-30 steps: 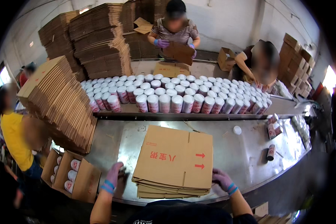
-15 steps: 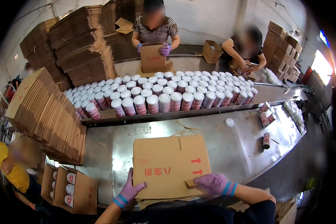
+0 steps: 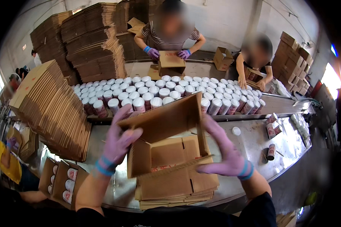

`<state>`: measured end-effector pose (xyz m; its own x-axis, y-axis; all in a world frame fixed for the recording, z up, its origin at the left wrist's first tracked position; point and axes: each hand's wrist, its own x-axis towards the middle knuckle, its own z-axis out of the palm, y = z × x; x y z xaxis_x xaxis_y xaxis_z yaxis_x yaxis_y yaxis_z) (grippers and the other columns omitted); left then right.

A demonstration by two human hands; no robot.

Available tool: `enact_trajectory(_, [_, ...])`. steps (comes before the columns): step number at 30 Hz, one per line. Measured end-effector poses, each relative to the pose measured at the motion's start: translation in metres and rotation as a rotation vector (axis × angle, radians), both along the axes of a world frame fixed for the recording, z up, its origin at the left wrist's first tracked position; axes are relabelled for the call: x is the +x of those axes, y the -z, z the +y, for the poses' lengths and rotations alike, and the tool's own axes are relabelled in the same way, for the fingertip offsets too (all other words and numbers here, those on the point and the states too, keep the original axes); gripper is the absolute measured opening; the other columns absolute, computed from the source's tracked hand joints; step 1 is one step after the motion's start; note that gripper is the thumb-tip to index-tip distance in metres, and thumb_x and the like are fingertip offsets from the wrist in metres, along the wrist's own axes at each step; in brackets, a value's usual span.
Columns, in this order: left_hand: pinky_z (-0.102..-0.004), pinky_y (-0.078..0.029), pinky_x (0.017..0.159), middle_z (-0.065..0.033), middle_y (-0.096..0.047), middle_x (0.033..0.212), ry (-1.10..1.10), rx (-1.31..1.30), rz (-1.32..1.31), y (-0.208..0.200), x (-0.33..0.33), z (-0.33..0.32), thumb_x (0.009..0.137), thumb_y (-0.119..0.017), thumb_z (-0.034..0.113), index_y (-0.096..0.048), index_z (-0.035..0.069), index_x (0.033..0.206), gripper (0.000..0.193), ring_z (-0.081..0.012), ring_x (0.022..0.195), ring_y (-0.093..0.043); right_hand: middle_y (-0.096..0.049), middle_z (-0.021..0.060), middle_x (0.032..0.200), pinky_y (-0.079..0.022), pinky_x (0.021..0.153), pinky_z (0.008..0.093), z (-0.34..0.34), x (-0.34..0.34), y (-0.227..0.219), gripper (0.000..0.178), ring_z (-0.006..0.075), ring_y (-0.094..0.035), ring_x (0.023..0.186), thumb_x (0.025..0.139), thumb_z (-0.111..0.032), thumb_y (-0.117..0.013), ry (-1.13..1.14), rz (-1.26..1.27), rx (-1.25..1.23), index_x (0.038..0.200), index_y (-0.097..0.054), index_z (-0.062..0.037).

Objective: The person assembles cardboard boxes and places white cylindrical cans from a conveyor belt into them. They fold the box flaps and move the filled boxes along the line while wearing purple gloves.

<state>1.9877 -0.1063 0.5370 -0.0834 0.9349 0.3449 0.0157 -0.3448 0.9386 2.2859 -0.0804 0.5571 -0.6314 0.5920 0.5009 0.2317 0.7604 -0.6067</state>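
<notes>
Between my two hands an opened-out cardboard box (image 3: 161,119) is held tilted above the bench, and I can see through it to the stack beneath. My left hand (image 3: 119,140), in a purple glove with a blue band, grips its left side, thumb toward the opening. At the right side, my right hand (image 3: 226,151), gloved alike, holds the box between its palm and fingers, the thumb low by the front edge. Flattened cartons (image 3: 178,186) with red print lie stacked under the box, close to my body.
Rows of white-lidded cans (image 3: 155,90) stand behind a metal rail. Loose cans (image 3: 271,151) and a white lid (image 3: 236,131) lie at right. A tall flat-carton stack (image 3: 51,109) and a can-filled box (image 3: 60,181) are at left. Two co-workers (image 3: 172,38) handle boxes opposite; another in yellow (image 3: 5,159) is at left.
A flattened carton has come up off the stack and been opened into a box shape. Both my hands rose with it. The co-worker opposite has tipped their box.
</notes>
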Motion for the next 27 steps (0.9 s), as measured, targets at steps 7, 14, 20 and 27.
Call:
enact_trajectory(7, [-0.0293, -0.049, 0.077, -0.0100, -0.050, 0.116, 0.082, -0.159, -0.166, 0.032, 0.016, 0.025, 0.084, -0.057, -0.001, -0.030, 0.007, 0.136, 0.059, -0.0150, 0.088, -0.054, -0.048, 0.0150, 0.133, -0.031, 0.107, 0.0427, 0.023, -0.008, 0.051, 0.054, 0.0299, -0.040, 0.128, 0.083, -0.021, -0.067, -0.020, 0.102, -0.098, 0.129, -0.049, -0.0014])
enact_trajectory(14, [-0.0324, -0.037, 0.099, -0.0147, -0.035, 0.144, 0.152, -0.152, -0.001, 0.051, 0.014, -0.033, 0.095, -0.046, 0.013, -0.038, -0.001, 0.138, 0.046, -0.0224, 0.108, -0.057, -0.039, 0.0160, 0.141, -0.032, 0.106, 0.0334, -0.012, -0.002, 0.043, 0.075, 0.0225, -0.039, 0.128, 0.084, -0.012, -0.063, 0.301, 0.351, -0.950, 0.143, -0.020, 0.0050])
enact_trajectory(20, [-0.0445, -0.042, 0.095, -0.0173, -0.030, 0.147, 0.219, 0.260, 0.801, 0.012, -0.013, -0.049, 0.080, -0.065, 0.018, -0.037, 0.001, 0.138, 0.067, -0.0309, 0.121, -0.043, -0.037, 0.0178, 0.142, -0.031, 0.107, 0.0349, -0.023, 0.008, 0.032, 0.096, 0.0225, -0.038, 0.129, 0.073, -0.010, -0.073, 0.178, 0.058, -0.696, 0.147, -0.013, 0.0001])
enact_trajectory(27, [-0.0378, -0.044, 0.095, -0.0118, -0.054, 0.126, 1.076, -0.049, 0.846, 0.020, -0.019, -0.026, 0.089, -0.055, 0.020, -0.052, 0.009, 0.128, 0.041, -0.0286, 0.104, -0.055, -0.036, 0.0163, 0.144, -0.036, 0.105, 0.0420, -0.008, 0.058, 0.107, 0.071, 0.0325, -0.042, 0.128, 0.082, -0.027, -0.067, -0.166, -0.750, -1.123, 0.143, -0.032, -0.0144])
